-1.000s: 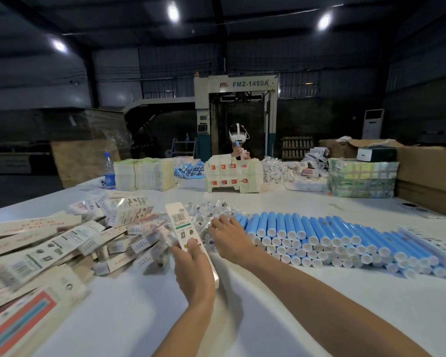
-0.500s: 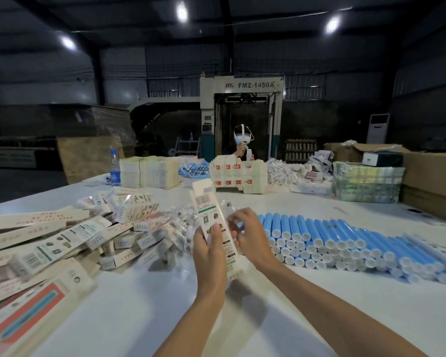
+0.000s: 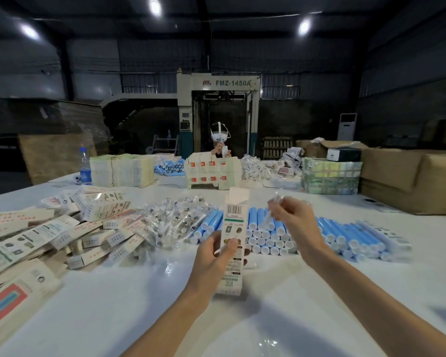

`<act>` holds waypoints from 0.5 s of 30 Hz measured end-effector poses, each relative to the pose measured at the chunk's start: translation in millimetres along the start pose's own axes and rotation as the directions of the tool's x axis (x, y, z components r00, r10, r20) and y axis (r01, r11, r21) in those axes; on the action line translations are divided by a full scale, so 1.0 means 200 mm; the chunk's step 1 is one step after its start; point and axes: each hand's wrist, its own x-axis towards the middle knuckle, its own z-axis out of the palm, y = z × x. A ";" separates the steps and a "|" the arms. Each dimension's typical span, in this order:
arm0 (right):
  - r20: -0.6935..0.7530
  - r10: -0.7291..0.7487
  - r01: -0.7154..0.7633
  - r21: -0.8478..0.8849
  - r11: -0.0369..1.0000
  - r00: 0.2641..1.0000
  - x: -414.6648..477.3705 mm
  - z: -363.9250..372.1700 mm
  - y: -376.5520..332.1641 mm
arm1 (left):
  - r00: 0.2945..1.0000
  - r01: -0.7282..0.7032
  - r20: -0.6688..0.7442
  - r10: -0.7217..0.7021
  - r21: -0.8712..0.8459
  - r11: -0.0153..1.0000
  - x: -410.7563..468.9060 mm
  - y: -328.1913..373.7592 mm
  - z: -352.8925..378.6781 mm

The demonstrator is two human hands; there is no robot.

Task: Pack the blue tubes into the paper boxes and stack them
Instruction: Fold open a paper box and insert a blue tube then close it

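**Packing line, hall floor.** A worker's left hand gripped a tall paper box around its lower half, thumb across the printed face. It held the box upright above the white table, top flap raised and barcode toward the camera. Just to the right, the right hand was lifted level with the box's top. Its fingers were curled and pinching a small clear packet, too blurred to make out further. That hand and the box were apart, not touching.

Behind both hands the blue tubes lay side by side in a stacked row on the table. Their white caps pointed toward the near edge, and the row ran from the centre off to the right. A heap of clear wrapped sachets sat just left of the tubes. Left of that sprawled a loose pile of flat cartons, reaching the near left corner.

At the table's far side a second person in a white headset was partly hidden behind a block of stacked boxes. To the left stood pale bundles of card and a water bottle. To the right were a wrapped bundle and brown cardboard cases. A machine marked FMZ-1450A rose in the dim hall beyond.
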 end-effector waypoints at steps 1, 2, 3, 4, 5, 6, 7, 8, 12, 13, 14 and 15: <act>-0.038 -0.048 0.049 0.038 0.998 0.998 0.01 -0.03 -0.06 | 1.000 0.004 0.000 -0.004 0.005 1.000 0.00 -0.01 0.00; -0.066 -0.096 0.101 0.077 0.992 0.993 0.02 -0.06 -0.12 | 1.000 0.006 0.004 -0.006 0.007 1.000 0.00 -0.02 0.01; -0.091 -0.147 0.157 0.109 0.982 0.985 0.03 -0.08 -0.18 | 1.000 0.005 0.011 -0.005 0.015 1.000 0.00 -0.03 0.01; -0.106 -0.198 0.212 0.141 0.967 0.974 0.04 -0.09 -0.23 | 1.000 0.002 0.022 -0.003 0.034 0.999 0.00 -0.04 0.01; -0.113 -0.243 0.259 0.161 0.952 0.963 0.04 -0.10 -0.27 | 0.999 0.000 0.034 -0.002 0.055 0.998 0.01 -0.04 0.01; -0.106 -0.279 0.294 0.165 0.942 0.954 0.04 -0.10 -0.31 | 0.999 0.000 0.050 -0.004 0.072 0.997 0.01 -0.04 0.02; -0.086 -0.308 0.318 0.155 0.935 0.948 0.04 -0.09 -0.34 | 0.998 0.003 0.065 -0.009 0.083 0.997 0.01 -0.04 0.02; -0.057 -0.326 0.330 0.139 0.934 0.944 0.03 -0.08 -0.36 | 0.997 0.007 0.075 -0.014 0.089 0.996 0.01 -0.04 0.02; 0.040 -0.337 0.337 0.004 0.942 0.941 0.03 0.00 -0.34 | 0.996 0.018 0.081 -0.024 0.074 0.997 0.00 -0.04 0.03; 0.055 -0.333 0.334 -0.023 0.942 0.941 0.02 0.01 -0.31 | 0.996 0.018 0.082 -0.024 0.070 0.997 -0.01 -0.04 0.03; 0.071 -0.328 0.331 -0.035 0.943 0.942 0.02 0.02 -0.29 | 0.996 0.020 0.082 -0.025 0.069 0.997 -0.01 -0.03 0.03; 0.090 -0.324 0.327 -0.028 0.945 0.942 0.02 0.04 -0.27 | 0.996 0.023 0.083 -0.029 0.065 0.998 -0.01 -0.03 0.03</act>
